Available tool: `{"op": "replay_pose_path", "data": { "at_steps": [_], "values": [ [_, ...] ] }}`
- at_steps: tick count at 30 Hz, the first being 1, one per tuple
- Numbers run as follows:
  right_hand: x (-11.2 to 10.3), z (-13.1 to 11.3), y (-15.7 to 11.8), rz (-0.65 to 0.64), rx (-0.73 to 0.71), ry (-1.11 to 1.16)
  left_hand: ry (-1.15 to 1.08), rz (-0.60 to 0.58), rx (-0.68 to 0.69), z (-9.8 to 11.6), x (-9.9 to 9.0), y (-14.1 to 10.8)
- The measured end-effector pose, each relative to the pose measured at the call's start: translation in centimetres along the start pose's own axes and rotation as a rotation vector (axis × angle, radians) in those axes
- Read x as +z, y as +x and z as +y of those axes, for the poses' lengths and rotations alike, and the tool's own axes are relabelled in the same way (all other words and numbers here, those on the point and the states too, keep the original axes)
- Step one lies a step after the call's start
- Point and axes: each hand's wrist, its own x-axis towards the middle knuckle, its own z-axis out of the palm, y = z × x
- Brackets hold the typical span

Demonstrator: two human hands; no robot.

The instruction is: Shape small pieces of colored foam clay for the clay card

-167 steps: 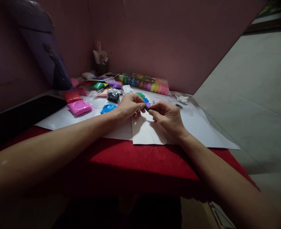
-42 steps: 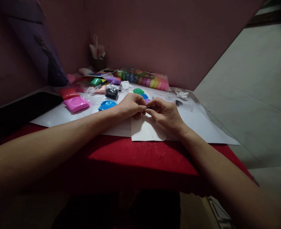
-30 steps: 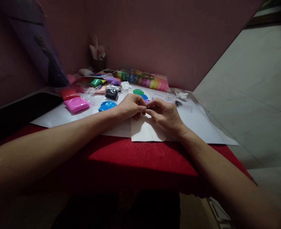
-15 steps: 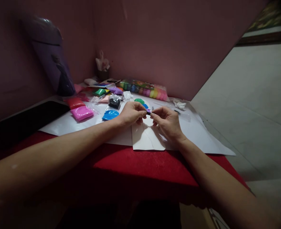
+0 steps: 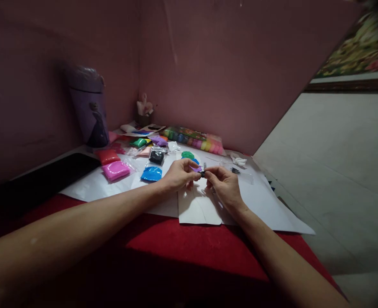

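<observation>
Between my left hand and my right hand is a small black piece, pinched by the fingertips of both. Below them lies a white card. Its far part carries a green patch, a blue patch and a purple patch, the last two partly hidden by my fingers. A small fork-like tool shows just behind my fingertips. Another bit of black material lies on clear plastic to the right.
To the left lie packets of pink, blue, black and red clay. Behind is a long bag of colored pieces. A purple container stands at the back left. Crumpled white tissue lies right.
The camera has tilted up, so the scene sits lower in view. The black piece between my fingertips looks more bunched, and more of the purple patch shows.
</observation>
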Motion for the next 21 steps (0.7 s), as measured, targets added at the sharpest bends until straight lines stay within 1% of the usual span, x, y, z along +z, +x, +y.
{"op": "replay_pose_path", "data": {
  "at_steps": [4, 7, 12, 16, 18, 21],
  "values": [
    [0.16, -0.26, -0.26, -0.116, -0.001, 0.052, 0.021, -0.062, -0.032, -0.08, 0.07, -0.12],
    [0.15, -0.36, -0.37, -0.127, -0.02, 0.096, 0.008, -0.052, -0.046, 0.22, 0.1, -0.36],
    [0.36, -0.48, -0.54, -0.125, -0.004, 0.146, 0.043, -0.092, -0.036, 0.5, 0.12, -0.47],
    [0.52, -0.7, -0.49, -0.133, 0.033, 0.167, 0.04, -0.065, -0.062, 0.37, 0.23, -0.43],
    [0.52, -0.79, -0.37, -0.128, 0.051, 0.174, 0.012, -0.024, -0.067, 0.34, 0.33, -0.46],
    [0.43, -0.79, -0.21, -0.041, 0.099, 0.147, -0.069, 0.081, -0.035, 0.29, 0.42, -0.46]
  ]
}}
